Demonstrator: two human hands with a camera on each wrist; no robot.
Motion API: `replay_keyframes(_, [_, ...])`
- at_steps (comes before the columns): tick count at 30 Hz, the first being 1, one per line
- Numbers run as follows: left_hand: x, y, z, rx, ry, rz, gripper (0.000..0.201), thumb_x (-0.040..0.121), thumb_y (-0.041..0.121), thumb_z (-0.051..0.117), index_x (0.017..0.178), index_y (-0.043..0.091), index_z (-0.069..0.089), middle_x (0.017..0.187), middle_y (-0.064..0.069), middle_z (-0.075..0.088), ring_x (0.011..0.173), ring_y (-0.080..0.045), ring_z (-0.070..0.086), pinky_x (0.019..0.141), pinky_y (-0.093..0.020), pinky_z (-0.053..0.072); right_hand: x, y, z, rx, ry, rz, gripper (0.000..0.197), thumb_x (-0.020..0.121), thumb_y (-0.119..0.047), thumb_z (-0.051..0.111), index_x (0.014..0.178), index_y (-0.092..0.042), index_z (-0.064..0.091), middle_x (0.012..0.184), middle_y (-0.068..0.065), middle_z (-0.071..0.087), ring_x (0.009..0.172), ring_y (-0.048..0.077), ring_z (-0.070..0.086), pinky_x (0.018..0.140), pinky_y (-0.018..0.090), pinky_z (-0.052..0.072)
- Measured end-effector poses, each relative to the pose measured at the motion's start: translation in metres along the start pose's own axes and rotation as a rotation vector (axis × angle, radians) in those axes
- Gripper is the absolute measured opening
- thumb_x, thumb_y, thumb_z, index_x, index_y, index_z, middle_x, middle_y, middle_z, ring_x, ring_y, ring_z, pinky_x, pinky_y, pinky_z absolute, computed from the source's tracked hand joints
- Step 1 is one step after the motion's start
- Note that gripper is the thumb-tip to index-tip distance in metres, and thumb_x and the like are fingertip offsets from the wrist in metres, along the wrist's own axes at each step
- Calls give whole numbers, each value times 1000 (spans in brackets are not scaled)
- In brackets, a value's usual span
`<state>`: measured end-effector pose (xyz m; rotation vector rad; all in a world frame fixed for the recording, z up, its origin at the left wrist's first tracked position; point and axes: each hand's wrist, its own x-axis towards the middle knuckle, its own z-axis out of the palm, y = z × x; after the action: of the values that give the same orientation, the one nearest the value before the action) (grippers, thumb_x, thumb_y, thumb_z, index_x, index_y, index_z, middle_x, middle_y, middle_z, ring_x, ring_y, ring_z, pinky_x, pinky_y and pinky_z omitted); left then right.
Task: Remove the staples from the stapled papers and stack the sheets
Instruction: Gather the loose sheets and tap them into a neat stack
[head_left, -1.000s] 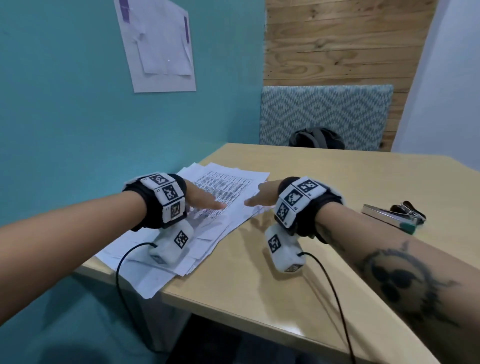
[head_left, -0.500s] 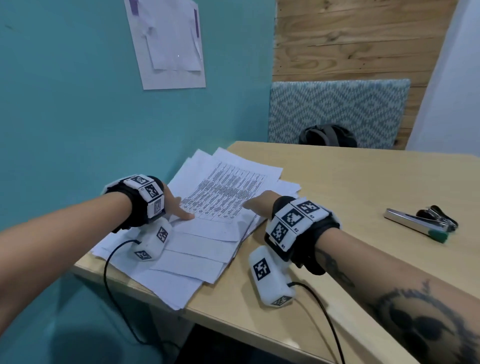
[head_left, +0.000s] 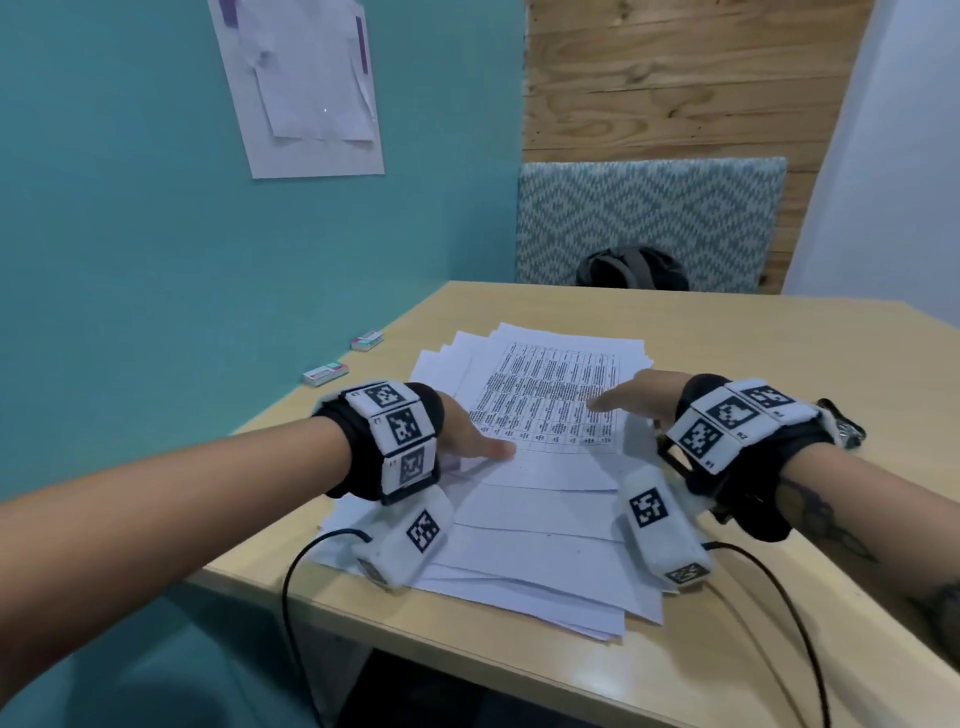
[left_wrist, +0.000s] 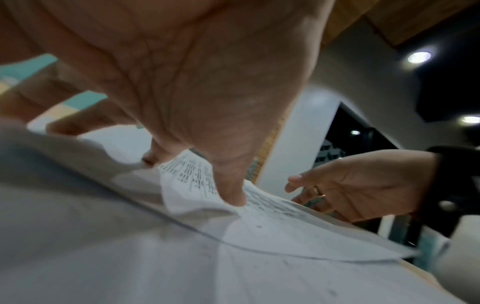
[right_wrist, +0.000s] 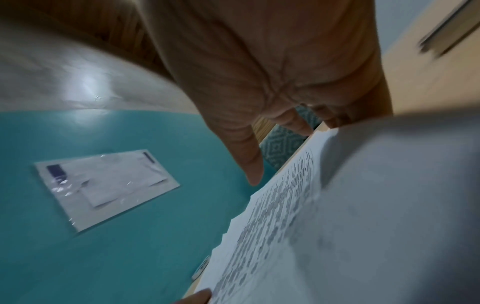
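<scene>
A loose pile of white papers lies on the wooden table, its near end over the front edge. On top is a sheet printed with a table. My left hand rests flat on the pile's left side. In the left wrist view its thumb presses the printed sheet, which wrinkles beside it. My right hand is at the pile's right side with straight fingers. In the right wrist view its thumb hovers over the printed sheet. No staple shows.
Two small staple boxes lie near the teal wall. A dark metal tool peeks out behind my right wrist. A patterned chair with a dark bag stands beyond the table.
The pile has slid right, away from the wall, so the two boxes now show. My hands have spread to the pile's two sides.
</scene>
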<state>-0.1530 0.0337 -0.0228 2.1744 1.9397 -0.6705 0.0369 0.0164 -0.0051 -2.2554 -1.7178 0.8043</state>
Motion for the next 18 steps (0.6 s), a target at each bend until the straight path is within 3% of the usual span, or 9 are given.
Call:
replay_keyframes(2, [-4, 7, -4, -81, -1, 52, 83, 86, 70, 23, 144, 12, 31, 148, -8, 35, 134, -25, 36, 105, -35, 28, 3, 17, -8, -15, -4, 24, 56, 89, -40, 59, 130, -3, 49, 130, 16, 52, 117, 32, 51, 103, 37, 40])
replay_keyframes(3, [-6, 9, -6, -159, -10, 70, 81, 86, 69, 25, 144, 12, 29, 149, -8, 33, 133, -26, 37, 102, -35, 34, 4, 26, -10, 19, 3, 26, 44, 85, -43, 62, 112, -8, 57, 110, 15, 59, 100, 31, 56, 98, 38, 43])
replay_keyframes(5, [-6, 6, -12, -474, -54, 86, 78, 86, 65, 36, 144, 13, 28, 146, -13, 33, 119, -30, 47, 91, -38, 45, 20, 51, -17, 47, -1, 38, 40, 78, -48, 68, 79, -12, 52, 76, 7, 49, 75, 28, 50, 93, 43, 48])
replay_keyframes(8, [5, -8, -21, -824, -35, 76, 65, 89, 49, 48, 139, 9, 34, 129, -17, 45, 86, -24, 52, 72, -36, 48, 23, 81, -31, 94, -6, 107, 40, 75, -45, 72, 84, -12, 49, 75, 6, 49, 78, 28, 52, 91, 43, 50])
replay_keyframes(10, [15, -15, -19, -812, 48, -6, 57, 89, 45, 52, 129, 5, 42, 114, -12, 49, 83, -22, 49, 63, -31, 45, 14, 89, -36, 163, -16, 140, 33, 80, -33, 71, 81, -11, 47, 71, 9, 53, 73, 29, 56, 85, 41, 52])
replay_keyframes(13, [26, -13, -12, -676, 38, -90, 42, 84, 48, 59, 93, 8, 53, 79, -8, 48, 66, -21, 42, 59, -26, 37, 11, 95, -39, 102, 41, 153, 36, 82, -37, 69, 72, -11, 46, 71, 9, 55, 82, 30, 57, 94, 46, 48])
replay_keyframes(14, [27, -9, -12, -659, 26, -95, 43, 84, 48, 59, 92, 6, 55, 77, -9, 50, 64, -21, 41, 60, -26, 36, 11, 94, -39, 76, 41, 163, 36, 83, -39, 66, 73, -10, 48, 71, 9, 56, 82, 30, 57, 95, 44, 47])
replay_keyframes(16, [26, 1, -11, -675, 15, -81, 66, 86, 49, 56, 120, -8, 51, 105, -21, 62, 61, -22, 43, 58, -25, 37, 6, 87, -35, 35, -2, 163, 43, 88, -44, 58, 71, -5, 55, 66, 10, 58, 71, 28, 56, 90, 38, 48])
replay_keyframes(18, [26, 10, -14, -610, -3, -28, 78, 89, 54, 46, 133, -10, 37, 98, -7, 51, 73, -31, 56, 58, -27, 38, 2, 80, -32, -64, -55, 172, 55, 94, -46, 48, 58, -4, 56, 54, 5, 56, 56, 20, 50, 76, 30, 44])
